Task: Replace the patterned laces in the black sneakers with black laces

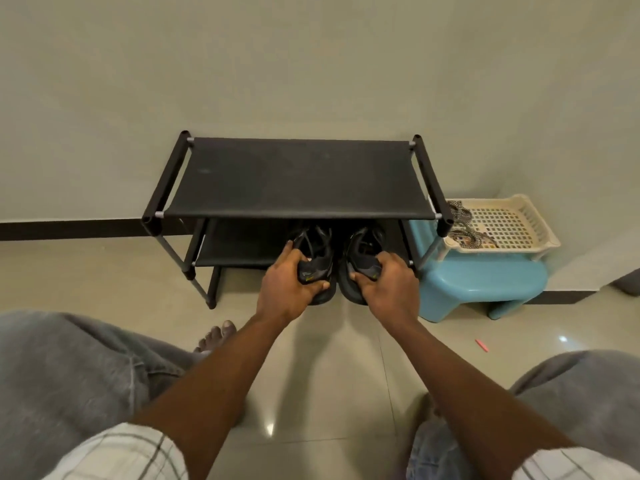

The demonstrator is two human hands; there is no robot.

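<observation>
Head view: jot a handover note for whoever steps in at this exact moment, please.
Hands: left hand grips the heel of the left sneaker; right hand grips the heel of the right sneaker.
Both sit toe-in at the shoe rack's lower shelf, heels jutting out.
The patterned laces lie in the cream basket on the blue stool, so removal is done.
Black lacing cannot be confirmed: too dark.
Left: verify it.

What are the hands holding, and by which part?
Each hand grips one black sneaker by its heel end. The left hand holds the left sneaker and the right hand holds the right sneaker, at the lower shelf of the shoe rack.
</observation>
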